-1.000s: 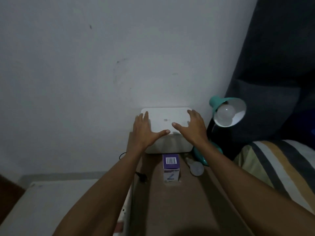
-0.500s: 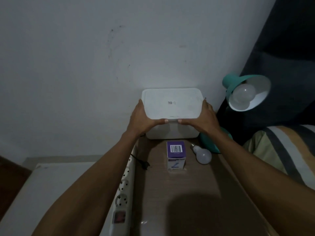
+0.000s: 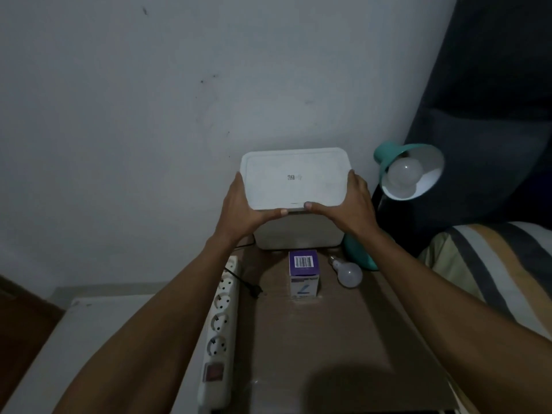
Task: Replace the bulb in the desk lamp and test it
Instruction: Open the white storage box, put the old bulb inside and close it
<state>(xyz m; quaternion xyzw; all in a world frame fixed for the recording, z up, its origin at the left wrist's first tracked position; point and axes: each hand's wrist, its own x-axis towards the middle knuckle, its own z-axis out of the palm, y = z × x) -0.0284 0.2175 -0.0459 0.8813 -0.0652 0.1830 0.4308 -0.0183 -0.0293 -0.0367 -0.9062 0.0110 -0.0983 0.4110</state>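
Note:
A teal desk lamp point(image 3: 409, 171) stands at the back right of the brown table point(image 3: 328, 339), with a white bulb point(image 3: 404, 173) in its shade, unlit. A loose white bulb point(image 3: 349, 273) lies on the table beside the lamp's base. A purple and white bulb carton point(image 3: 303, 273) stands upright left of it. My left hand point(image 3: 243, 210) and my right hand point(image 3: 349, 204) grip the two ends of the white lid point(image 3: 295, 177) of a white storage box point(image 3: 298, 233) against the wall. The lid is tilted up toward me.
A white power strip point(image 3: 219, 330) with several sockets and a red switch lies along the table's left edge, and a black plug point(image 3: 255, 289) rests next to it. A striped bedcover point(image 3: 493, 264) and a dark cushion sit at the right. A white surface is at lower left.
My hands went from lying flat on top of the box lid to gripping its two ends, and the lid has tilted up. The camera has shifted closer and lower.

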